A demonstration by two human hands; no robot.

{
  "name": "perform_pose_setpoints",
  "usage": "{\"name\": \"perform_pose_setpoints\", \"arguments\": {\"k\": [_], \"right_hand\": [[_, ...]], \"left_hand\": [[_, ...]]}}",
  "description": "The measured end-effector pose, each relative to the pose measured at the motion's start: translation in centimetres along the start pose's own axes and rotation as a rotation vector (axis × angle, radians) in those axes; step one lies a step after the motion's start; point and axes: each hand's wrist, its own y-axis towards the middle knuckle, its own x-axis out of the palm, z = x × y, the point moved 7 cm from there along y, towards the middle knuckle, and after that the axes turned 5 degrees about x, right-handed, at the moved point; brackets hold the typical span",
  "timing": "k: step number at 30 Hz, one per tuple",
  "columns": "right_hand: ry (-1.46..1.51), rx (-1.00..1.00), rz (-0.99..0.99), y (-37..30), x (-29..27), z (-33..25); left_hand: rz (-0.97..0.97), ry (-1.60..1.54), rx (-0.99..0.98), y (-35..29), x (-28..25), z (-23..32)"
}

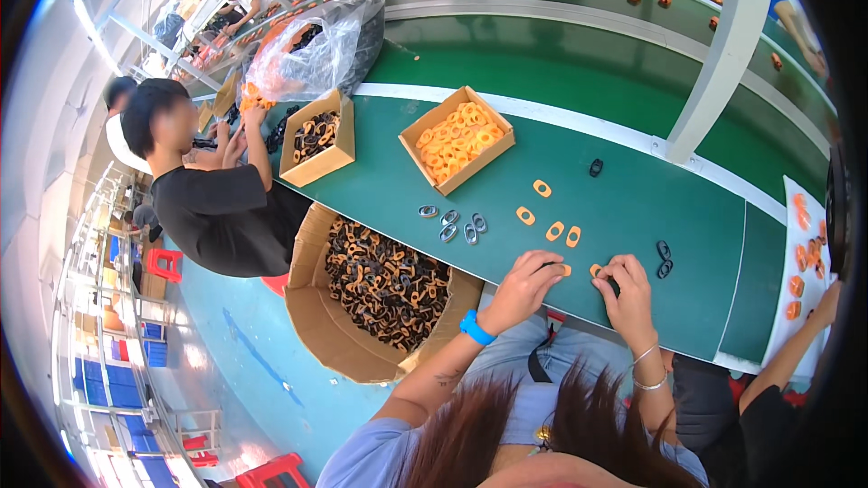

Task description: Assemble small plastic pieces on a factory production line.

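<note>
My left hand, with a blue wristband, pinches a small orange oval ring at the table's near edge; something dark shows by the fingertips. Opposite it, my right hand closes on another orange ring, with a dark piece partly hidden under the fingers. Beyond my hands lie several loose orange rings. To their left are several shiny black oval pieces. Right of my right hand sit black oval pieces, and one more black piece lies farther back.
An open carton of orange rings and a carton of black pieces stand on the green table. Below the edge is a large box of assembled black-and-orange parts. Co-workers sit left and right; a white post rises beyond.
</note>
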Motion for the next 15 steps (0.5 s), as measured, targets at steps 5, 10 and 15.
{"name": "perform_pose_setpoints", "arguments": {"k": [5,10,15], "right_hand": [[-0.005,-0.015,0.002,-0.04,0.22,0.01],[-0.004,-0.02,0.0,-0.17,0.35,0.12],[0.015,0.011,-0.015,-0.36,0.26,0.38]], "left_hand": [[0.03,-0.005,0.001,0.01,-0.31,0.18],[0.045,-0.017,0.022,-0.13,-0.3,0.33],[0.08,-0.001,0.007,-0.13,-0.31,0.35]]}}
